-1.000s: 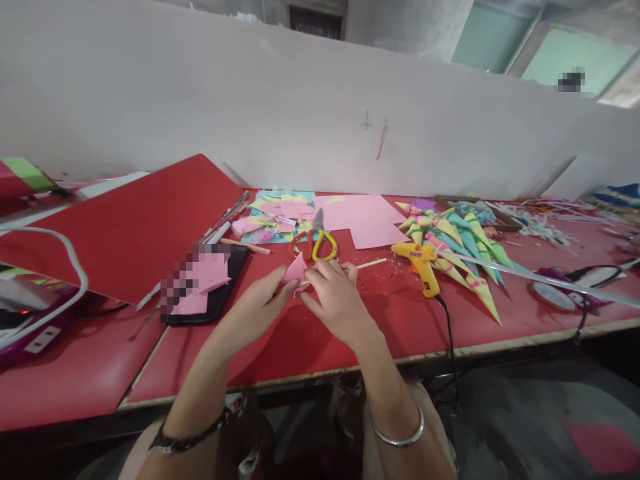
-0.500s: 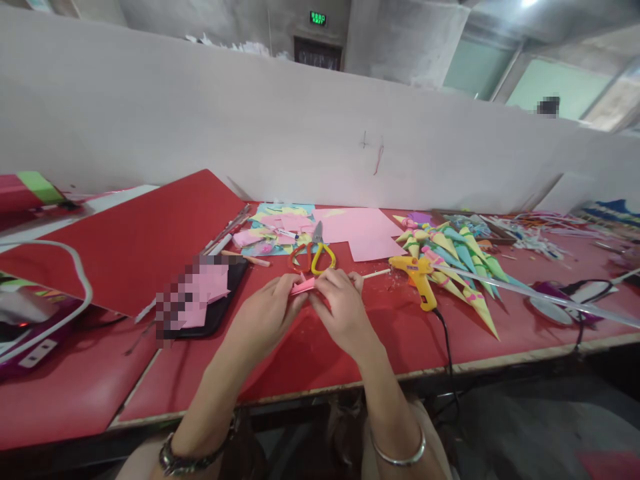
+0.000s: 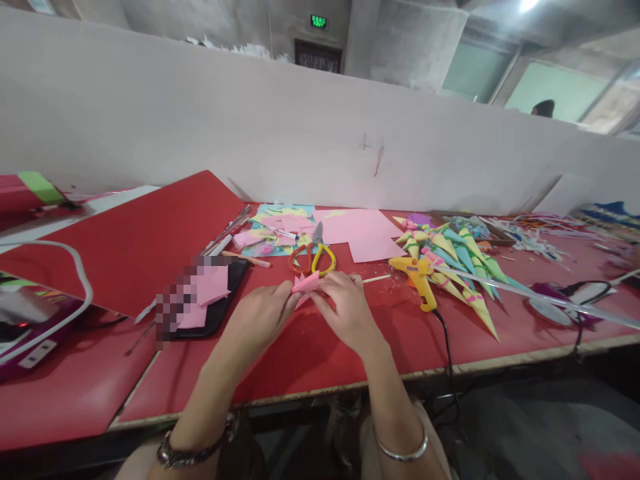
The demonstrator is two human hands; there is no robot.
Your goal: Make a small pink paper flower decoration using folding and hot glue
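1 pink paper pc (image 3: 306,283), folded w/ pointed tips, was pinched by L hand (image 3: 261,312) + R hand (image 3: 346,308), near side of 1 pr scissors (image 3: 318,235); 1 stick (image 3: 377,279) was held in R hand, left of 1 glue gun (image 3: 421,279).

The desk (image 3: 320,360) had a smooth, slightly glossy red surface; the glue gun (image 3: 421,283) looked like yellow plastic.

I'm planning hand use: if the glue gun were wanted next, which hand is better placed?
Probably the right hand: it is nearer the yellow glue gun, while the left hand is farther away. Both hold the folded pink paper, so the right would need freeing first.
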